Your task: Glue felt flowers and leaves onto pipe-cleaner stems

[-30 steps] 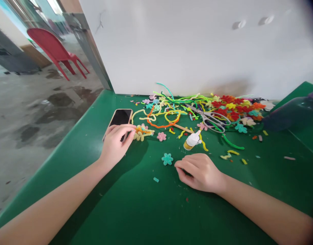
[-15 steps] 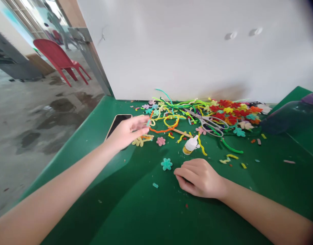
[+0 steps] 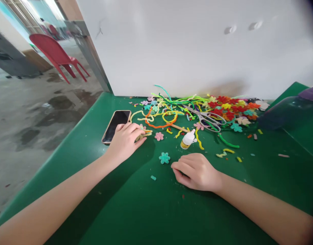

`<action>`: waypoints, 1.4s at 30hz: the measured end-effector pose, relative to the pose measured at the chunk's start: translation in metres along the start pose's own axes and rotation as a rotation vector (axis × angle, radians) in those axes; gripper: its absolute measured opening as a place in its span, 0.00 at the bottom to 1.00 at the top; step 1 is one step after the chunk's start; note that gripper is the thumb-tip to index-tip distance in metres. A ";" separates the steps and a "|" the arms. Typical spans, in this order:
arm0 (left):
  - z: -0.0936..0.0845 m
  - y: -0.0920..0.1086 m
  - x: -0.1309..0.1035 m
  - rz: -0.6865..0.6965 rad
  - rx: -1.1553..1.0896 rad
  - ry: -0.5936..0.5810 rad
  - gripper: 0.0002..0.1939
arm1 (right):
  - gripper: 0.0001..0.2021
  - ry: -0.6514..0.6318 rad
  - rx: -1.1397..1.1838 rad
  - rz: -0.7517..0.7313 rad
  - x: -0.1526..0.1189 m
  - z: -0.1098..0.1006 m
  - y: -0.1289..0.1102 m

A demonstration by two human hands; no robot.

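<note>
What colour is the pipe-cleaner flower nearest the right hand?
The pipe-cleaner flower is turquoise; it shows best in the head view.

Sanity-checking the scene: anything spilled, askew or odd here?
Yes: dark, wet-looking patches on the floor left of the green table suggest a spill, source not visible. Loose pipe-cleaner offcuts lie scattered on both sides of the right hand. The white panel has a dark mark.

Teal six-petal flower (image 3: 164,158) flat on table (image 3: 136,211); yellow piece (image 3: 148,133) partly hidden.
</note>
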State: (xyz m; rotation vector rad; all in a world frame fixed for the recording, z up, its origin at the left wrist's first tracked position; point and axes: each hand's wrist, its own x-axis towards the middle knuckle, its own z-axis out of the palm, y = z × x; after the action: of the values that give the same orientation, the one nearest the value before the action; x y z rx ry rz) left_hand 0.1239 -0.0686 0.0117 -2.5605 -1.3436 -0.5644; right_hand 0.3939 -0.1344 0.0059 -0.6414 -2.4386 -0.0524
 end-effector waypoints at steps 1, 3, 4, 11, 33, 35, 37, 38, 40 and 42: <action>0.002 0.000 0.001 -0.001 -0.011 -0.006 0.05 | 0.06 0.000 -0.005 -0.006 0.000 0.000 0.000; 0.002 0.001 0.004 0.001 -0.036 -0.021 0.05 | 0.06 0.005 -0.023 -0.009 0.000 -0.001 -0.001; 0.001 0.002 0.005 0.002 -0.041 -0.029 0.06 | 0.06 0.009 -0.032 -0.001 0.000 -0.001 -0.001; -0.012 0.012 0.000 0.049 0.030 -0.056 0.06 | 0.04 0.124 -0.090 0.085 -0.001 -0.001 -0.001; -0.015 0.018 -0.026 -0.021 -0.008 -0.155 0.07 | 0.28 0.758 0.127 0.411 -0.002 -0.002 0.007; -0.016 0.027 -0.029 0.013 -0.044 -0.167 0.07 | 0.29 0.682 0.108 0.526 0.000 0.001 0.010; -0.015 0.035 -0.032 0.042 -0.079 -0.165 0.07 | 0.30 0.583 0.119 0.627 0.002 0.002 0.013; -0.014 0.038 -0.032 0.052 -0.097 -0.164 0.07 | 0.29 0.539 0.122 0.664 0.002 0.002 0.014; -0.012 0.042 -0.031 0.070 -0.133 -0.159 0.08 | 0.29 0.480 0.117 0.698 0.002 0.003 0.014; -0.009 0.043 -0.029 0.089 -0.159 -0.154 0.08 | 0.29 0.443 0.107 0.715 0.001 0.005 0.015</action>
State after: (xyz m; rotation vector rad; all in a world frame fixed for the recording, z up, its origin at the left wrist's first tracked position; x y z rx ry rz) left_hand 0.1419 -0.1175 0.0079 -2.8279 -1.2695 -0.4848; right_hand 0.3976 -0.1202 0.0007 -1.2602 -1.6749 0.2025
